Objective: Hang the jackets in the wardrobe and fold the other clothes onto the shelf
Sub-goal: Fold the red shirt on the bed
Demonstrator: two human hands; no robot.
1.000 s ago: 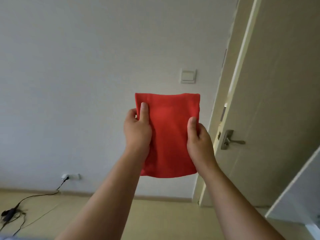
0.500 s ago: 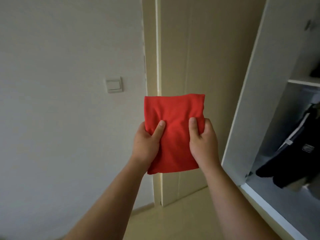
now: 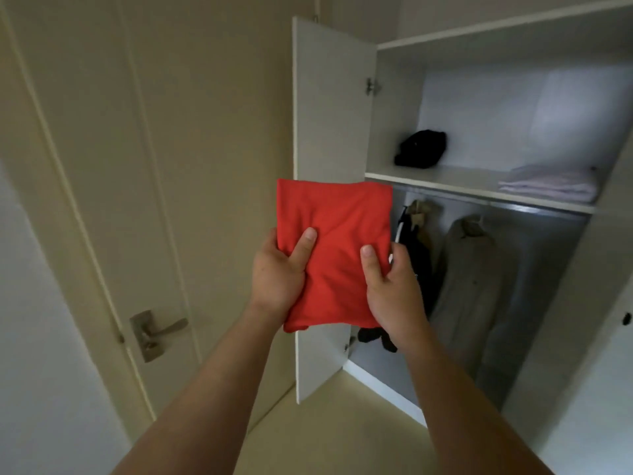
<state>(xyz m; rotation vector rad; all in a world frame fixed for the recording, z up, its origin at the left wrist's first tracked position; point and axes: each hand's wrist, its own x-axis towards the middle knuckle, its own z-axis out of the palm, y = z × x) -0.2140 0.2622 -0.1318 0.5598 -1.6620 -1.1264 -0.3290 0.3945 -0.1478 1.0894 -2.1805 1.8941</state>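
Left grip [image 3: 277, 275] and right grip [image 3: 394, 289] both clamp the folded red cloth [image 3: 335, 217] by its lower half, thumbs on front. Left of them: door handle [image 3: 159, 332]. Up-right: shelf [image 3: 445, 180] with black bundle [image 3: 421, 149], pale folded stack [image 3: 548, 185]. Right: hung jackets [image 3: 469, 279].

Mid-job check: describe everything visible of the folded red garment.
The folded red garment is a compact, roughly rectangular bundle of soft, matte fabric, lightly creased, with a rounded fold along its top. It is held upright in the air, slightly tilted. The left hand grips its lower left edge and the right hand its lower right edge, thumbs pressed on the front, fingers mostly behind. In this view it overlaps the open wardrobe door, its top about level with the shelf; only the hands appear to touch it.
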